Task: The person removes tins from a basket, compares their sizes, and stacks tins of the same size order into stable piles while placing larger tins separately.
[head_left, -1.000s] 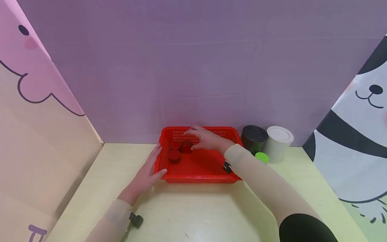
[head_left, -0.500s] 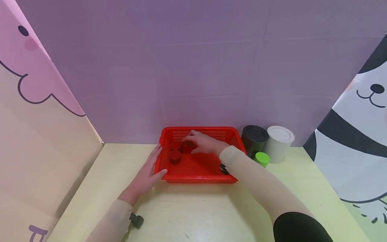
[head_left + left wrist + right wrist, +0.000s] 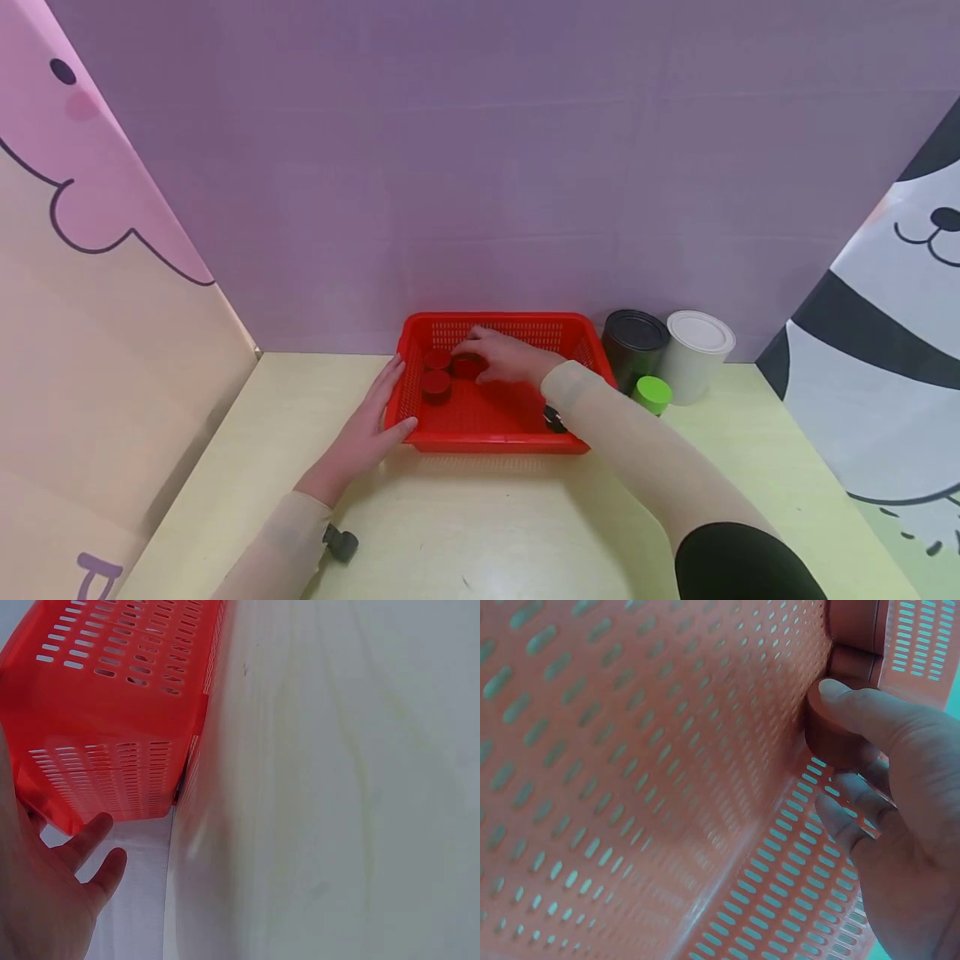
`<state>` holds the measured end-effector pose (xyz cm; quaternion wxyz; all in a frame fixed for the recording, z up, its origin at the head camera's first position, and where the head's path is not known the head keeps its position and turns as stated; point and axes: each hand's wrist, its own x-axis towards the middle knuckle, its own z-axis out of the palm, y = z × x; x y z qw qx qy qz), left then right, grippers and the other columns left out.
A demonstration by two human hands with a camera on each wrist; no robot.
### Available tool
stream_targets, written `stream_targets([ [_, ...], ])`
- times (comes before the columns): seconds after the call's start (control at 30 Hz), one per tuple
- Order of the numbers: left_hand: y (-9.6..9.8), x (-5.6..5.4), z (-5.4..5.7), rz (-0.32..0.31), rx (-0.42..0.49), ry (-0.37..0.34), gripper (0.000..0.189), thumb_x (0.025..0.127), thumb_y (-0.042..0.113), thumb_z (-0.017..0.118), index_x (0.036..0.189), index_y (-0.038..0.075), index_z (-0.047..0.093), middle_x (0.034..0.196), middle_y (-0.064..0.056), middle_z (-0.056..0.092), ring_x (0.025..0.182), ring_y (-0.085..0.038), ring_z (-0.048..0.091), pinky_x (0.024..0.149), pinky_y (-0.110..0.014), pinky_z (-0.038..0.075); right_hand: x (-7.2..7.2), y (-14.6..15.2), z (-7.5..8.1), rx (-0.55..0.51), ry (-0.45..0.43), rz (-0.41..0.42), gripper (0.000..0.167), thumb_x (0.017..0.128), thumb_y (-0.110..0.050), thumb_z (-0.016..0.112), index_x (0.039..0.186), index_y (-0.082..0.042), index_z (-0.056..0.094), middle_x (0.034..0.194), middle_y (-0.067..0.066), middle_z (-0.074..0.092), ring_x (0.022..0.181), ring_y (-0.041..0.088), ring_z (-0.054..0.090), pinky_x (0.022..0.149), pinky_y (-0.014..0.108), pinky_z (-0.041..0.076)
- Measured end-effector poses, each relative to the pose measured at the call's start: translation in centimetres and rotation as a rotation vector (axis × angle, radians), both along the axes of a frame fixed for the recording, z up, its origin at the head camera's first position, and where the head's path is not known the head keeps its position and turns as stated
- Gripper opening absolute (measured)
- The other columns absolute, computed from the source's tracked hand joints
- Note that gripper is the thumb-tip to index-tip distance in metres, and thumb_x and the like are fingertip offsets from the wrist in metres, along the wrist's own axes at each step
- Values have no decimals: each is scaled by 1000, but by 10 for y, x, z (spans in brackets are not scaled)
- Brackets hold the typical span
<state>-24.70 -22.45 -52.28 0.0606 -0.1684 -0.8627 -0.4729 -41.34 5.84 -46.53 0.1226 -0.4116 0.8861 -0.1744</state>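
A red perforated plastic basket [image 3: 495,443] stands on the table against the back wall. Inside it, toward the left, sit a red round cylinder [image 3: 436,386] and another red cylinder [image 3: 437,359] behind it. My right hand [image 3: 513,358] reaches in and pinches a third short red cylinder [image 3: 836,739]; the thumb lies over its top in the right wrist view, with fingers at its side. My left hand [image 3: 363,433] rests on the basket's left rim, thumb toward the front corner. Its fingers [image 3: 109,874] are straight and spread at the outer wall in the left wrist view.
Right of the basket stand a black-lidded dark canister [image 3: 633,342], a white canister [image 3: 697,354] and a green-topped container [image 3: 652,393], partly behind my right forearm. A purple wall [image 3: 495,167] closes the back, and pale table [image 3: 487,525] lies in front.
My right hand has moved slightly down, and its fingers have closed in on the red cylinder. The left hand stays on the basket rim.
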Motion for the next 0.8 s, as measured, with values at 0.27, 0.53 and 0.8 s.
stream_targets([
  [0.27,0,0,1,-2,10,-2,107,96,21,84,179,27,18,185,11,10,168,-28,19,110,-59,56,0,0,1,-5,-53,-12,65,94,-8,88,154,-19,65,145,3,56,138,24,53,115,43,56],
  [0.53,1,0,1,-4,7,2,105,96,21,83,179,26,18,185,10,10,169,-28,18,111,-59,56,-3,2,-3,6,-84,-34,61,95,-11,89,150,-20,67,146,2,58,136,24,54,112,43,58],
  [0.8,2,0,1,-4,10,3,104,97,21,82,179,25,19,185,10,10,169,-27,17,111,-59,55,-2,3,-2,-6,-111,-62,63,93,-12,90,151,-19,67,144,1,61,134,24,56,113,44,57],
])
